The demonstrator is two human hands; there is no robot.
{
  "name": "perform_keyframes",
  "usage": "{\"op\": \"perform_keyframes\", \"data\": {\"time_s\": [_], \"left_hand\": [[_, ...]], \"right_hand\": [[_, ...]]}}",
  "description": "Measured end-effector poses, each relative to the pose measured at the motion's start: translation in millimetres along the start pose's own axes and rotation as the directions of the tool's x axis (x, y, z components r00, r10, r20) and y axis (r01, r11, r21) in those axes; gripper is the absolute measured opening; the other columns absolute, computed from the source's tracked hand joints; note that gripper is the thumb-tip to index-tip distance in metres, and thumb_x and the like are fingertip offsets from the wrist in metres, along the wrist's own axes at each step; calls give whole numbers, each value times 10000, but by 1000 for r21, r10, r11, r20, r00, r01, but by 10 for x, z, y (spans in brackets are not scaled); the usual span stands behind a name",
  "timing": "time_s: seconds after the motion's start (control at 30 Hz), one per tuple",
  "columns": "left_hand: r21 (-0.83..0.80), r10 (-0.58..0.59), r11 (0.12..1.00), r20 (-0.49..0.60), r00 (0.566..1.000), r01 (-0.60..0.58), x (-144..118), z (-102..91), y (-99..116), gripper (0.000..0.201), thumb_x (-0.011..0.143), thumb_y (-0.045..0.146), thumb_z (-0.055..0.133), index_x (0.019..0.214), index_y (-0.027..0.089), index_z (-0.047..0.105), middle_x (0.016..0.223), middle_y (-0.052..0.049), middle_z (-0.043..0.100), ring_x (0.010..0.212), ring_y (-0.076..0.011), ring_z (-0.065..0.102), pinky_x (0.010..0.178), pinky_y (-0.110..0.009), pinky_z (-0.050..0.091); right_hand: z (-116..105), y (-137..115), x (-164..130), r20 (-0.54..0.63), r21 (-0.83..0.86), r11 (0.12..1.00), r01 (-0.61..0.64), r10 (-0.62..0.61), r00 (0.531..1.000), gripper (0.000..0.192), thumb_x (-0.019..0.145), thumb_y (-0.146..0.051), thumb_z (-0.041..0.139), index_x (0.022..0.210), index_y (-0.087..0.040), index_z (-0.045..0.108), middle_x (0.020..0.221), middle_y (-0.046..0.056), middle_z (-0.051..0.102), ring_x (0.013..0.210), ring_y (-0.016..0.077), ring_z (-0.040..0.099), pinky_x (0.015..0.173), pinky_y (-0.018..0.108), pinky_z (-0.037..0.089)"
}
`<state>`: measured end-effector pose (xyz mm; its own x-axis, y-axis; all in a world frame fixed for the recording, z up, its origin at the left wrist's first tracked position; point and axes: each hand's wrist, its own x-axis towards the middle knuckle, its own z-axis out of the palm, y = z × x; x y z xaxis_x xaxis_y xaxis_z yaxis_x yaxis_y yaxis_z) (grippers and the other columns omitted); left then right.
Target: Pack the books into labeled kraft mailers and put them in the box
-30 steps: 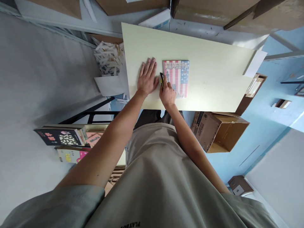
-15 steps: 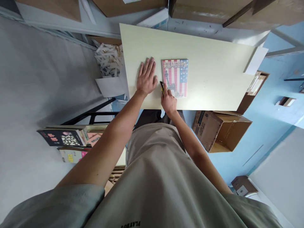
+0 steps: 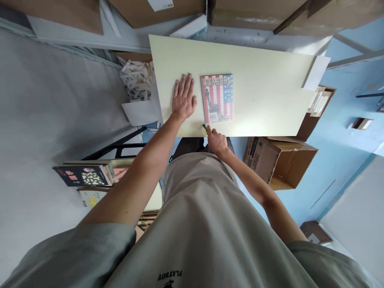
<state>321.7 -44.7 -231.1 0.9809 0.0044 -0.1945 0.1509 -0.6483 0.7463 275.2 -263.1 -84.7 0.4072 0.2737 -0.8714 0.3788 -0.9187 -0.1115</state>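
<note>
A book point(image 3: 218, 98) with a striped, starred flag cover lies face up on the pale yellow tabletop point(image 3: 264, 96). My left hand point(image 3: 183, 98) rests flat left of the book, its fingers stretched out and a small gap between thumb and cover. Near the table's front edge, just below the book, my right hand point(image 3: 216, 141) is closed around a small black and yellow utility knife point(image 3: 205, 129). Most of the knife is hidden by the fingers, and its tip points up and left.
A box of paper strips point(image 3: 136, 80) stands off the table's left end. Cardboard boxes point(image 3: 258, 16) line the back. An opened carton point(image 3: 279, 162) sits below right, and stacked books point(image 3: 87, 175) lie lower left. A white block point(image 3: 316, 73) rests at the right edge.
My right hand has drawn the knife toward me, from beside the book's left edge to below its lower edge. My left hand stays flat in about the same place.
</note>
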Motion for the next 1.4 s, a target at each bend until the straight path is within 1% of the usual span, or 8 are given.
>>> {"op": "perform_keyframes", "data": {"time_s": [0.3,0.5,0.63,0.77,0.9,1.03,1.23,1.4], "left_hand": [[155,-210,967,23,977,204,37,-132,499,743,1199,355,438,1884,78,357,2001,-222,238,1883,-414,200,1525,-695,120],[52,-364,931,38,930,362,240,-436,1156,794,1027,165,679,1789,31,498,1697,-347,652,1633,-466,623,1338,-592,527],[-73,-97,993,-129,987,88,423,-842,1751,535,1011,89,655,1527,166,776,1531,-182,816,1312,-308,830,1205,-420,643],[-179,131,960,-399,908,-217,701,-1432,2466,475,1028,58,632,1423,223,837,1373,-86,892,1190,-245,860,1082,-360,688],[-202,121,941,-548,828,-271,985,-1919,2937,491,1019,50,638,1445,195,834,1345,-92,901,1202,-245,861,1086,-351,687],[-256,17,946,-578,816,-200,1071,-1942,2975,464,1018,67,650,1424,186,840,1356,-95,902,1209,-243,860,1099,-360,685],[-331,-157,943,-509,846,-24,892,-1443,2575,363,1044,99,639,1292,203,884,1303,-83,918,1177,-247,872,1118,-380,682],[-266,-457,883,-303,836,386,530,-924,1995,311,1055,159,660,1272,226,872,1409,-92,887,1354,-263,825,1212,-347,611]], "right_hand": [[-417,302,-467,-225,357,932,63,21,974,720,1162,-362,647,1843,-194,487,1549,196,813,1398,394,801,1176,460,624],[-867,626,-469,-568,540,795,275,103,816,787,960,-310,736,1712,-230,521,1310,129,882,1123,363,875,980,441,675],[-1666,722,-474,-820,435,757,488,110,562,614,928,-317,686,1522,-219,560,1307,165,837,1085,367,849,959,480,676],[-2842,660,-519,-963,169,796,582,6,271,467,999,-339,673,1442,-201,625,1437,216,736,1253,390,791,1042,506,669],[-3826,458,-424,-956,114,892,438,-21,293,493,1071,-249,620,1553,-146,610,1587,268,619,1235,399,789,1035,510,664],[-4259,314,-172,-926,58,944,325,-71,371,440,1106,-142,546,1536,-102,631,1577,292,656,1336,415,757,1106,534,640],[-4442,290,101,-907,-12,954,300,-137,399,441,1123,-35,431,1494,-45,669,1518,340,729,1428,397,705,1242,596,548],[-3800,380,260,-957,-148,869,471,-246,153,439,1232,-239,405,1591,-146,640,1636,260,641,1531,385,602,1297,592,498]]}}
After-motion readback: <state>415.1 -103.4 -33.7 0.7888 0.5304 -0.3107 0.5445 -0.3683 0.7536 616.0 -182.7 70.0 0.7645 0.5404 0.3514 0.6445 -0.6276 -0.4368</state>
